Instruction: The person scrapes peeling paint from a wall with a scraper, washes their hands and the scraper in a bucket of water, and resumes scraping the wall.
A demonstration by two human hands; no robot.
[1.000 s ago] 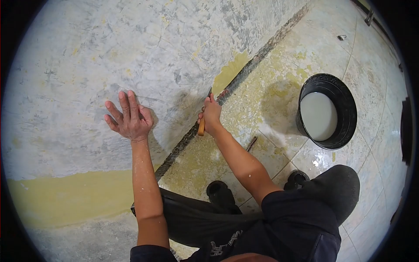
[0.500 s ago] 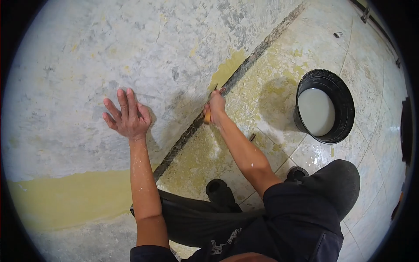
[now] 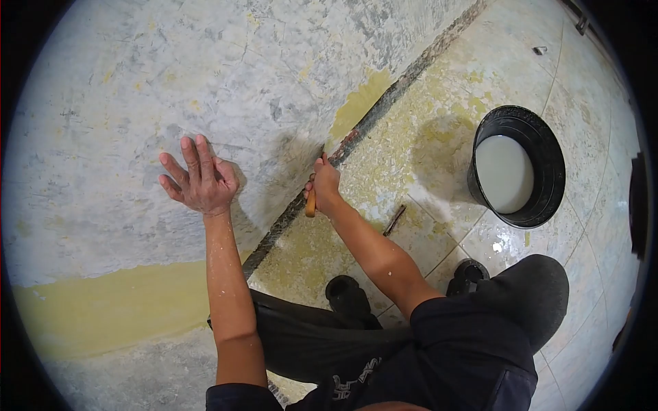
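My left hand (image 3: 202, 181) rests on the mottled grey-white wall (image 3: 103, 171), fingers spread and nothing held. Wrapped round the orange handle of a scraper (image 3: 311, 203) is my right hand (image 3: 325, 183), low on the wall by the dark strip (image 3: 281, 222) along its base. The scraper's thin dark tip shows just above my fingers; its blade is mostly hidden. Up and to the right of that hand, a patch of yellow paint (image 3: 358, 106) remains on the wall beside the strip.
A black bucket (image 3: 550, 171) of cloudy whitish liquid (image 3: 504, 175) stands on the tiled floor to the right. Yellow flakes (image 3: 384, 171) litter the floor along the wall. A thin dark stick-like object (image 3: 395, 220) lies near my right forearm. A yellow band (image 3: 123, 308) crosses the wall at lower left.
My right hand has moved down and to the left along the wall's base with the scraper, away from the yellow patch. My left hand stays in place on the wall.
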